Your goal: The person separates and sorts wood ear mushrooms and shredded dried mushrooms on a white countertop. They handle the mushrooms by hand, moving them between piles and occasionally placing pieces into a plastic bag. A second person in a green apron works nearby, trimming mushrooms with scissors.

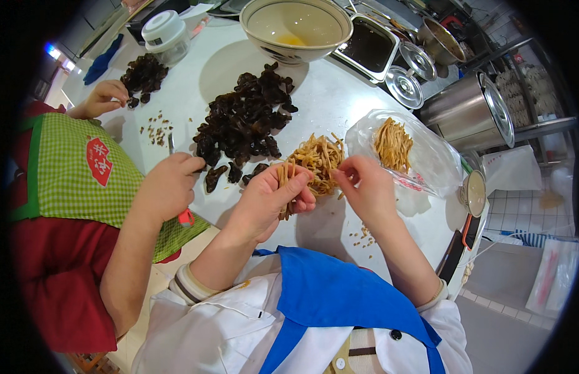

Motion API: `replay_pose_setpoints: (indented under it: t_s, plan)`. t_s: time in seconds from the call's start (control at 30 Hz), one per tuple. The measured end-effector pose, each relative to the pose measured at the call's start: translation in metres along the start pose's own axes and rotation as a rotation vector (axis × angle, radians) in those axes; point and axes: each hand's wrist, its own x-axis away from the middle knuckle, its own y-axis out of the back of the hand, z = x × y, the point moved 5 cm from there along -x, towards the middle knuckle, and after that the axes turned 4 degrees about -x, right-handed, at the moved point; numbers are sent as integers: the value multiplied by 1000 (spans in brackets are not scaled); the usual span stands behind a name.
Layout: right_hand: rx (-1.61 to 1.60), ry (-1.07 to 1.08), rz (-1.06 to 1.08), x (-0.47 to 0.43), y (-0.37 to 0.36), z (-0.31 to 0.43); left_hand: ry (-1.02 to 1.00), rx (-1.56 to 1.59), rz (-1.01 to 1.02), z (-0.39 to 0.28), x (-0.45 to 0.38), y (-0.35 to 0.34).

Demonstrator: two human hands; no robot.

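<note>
My left hand (275, 189) grips a small bundle of yellow-brown strands (285, 187), which look like soaked daylily buds. Just beyond it lies a loose heap of the same daylily buds (320, 156) on the white table (327, 219). At the right side of that heap is my right hand (364, 182), thumb and fingers brought together; whether anything is pinched there is hidden. A straighter pile of daylily buds (393, 145) rests on a clear plastic bag (427, 161) to the right. Small trimmed ends (363, 237) are scattered below my right hand.
A large heap of black wood ear fungus (247, 117) spreads left of centre. The co-worker's hand (168, 187) holds a red-handled knife (185, 218); their other hand (105, 98) touches a smaller wood ear pile (144, 77). A bowl (296, 28), steel tray (366, 44) and pot (467, 110) stand behind.
</note>
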Motion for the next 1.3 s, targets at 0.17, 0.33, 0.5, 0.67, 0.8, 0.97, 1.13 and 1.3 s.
replay_pose_setpoints:
  t_s: [0.17, 0.33, 0.5, 0.67, 0.8, 0.97, 1.13, 1.3]
  plan:
    - [-2, -107, 85, -9, -12, -15, 57, 73, 57, 4, 2, 5]
    - [-206, 79, 42, -12, 17, 17, 66, 121, 1, 7, 5, 18]
    - [17, 403, 128, 5, 15, 61, -60, -119, -57, -11, 3, 2]
    - [6, 346, 167, 6, 14, 59, 4, -432, 247, -9, 5, -7]
    - [-182, 236, 162, 7, 19, 46, 153, -445, 164, -7, 10, 0]
    - [-193, 228, 159, 14, 18, 47, 41, -401, 306, 5, 8, -7]
    - [-147, 135, 217, 28, 19, 35, 185, -493, 364, 16, 14, -9]
    - [-188, 103, 203, 47, 12, 26, 29, -581, 340, 30, 10, -14]
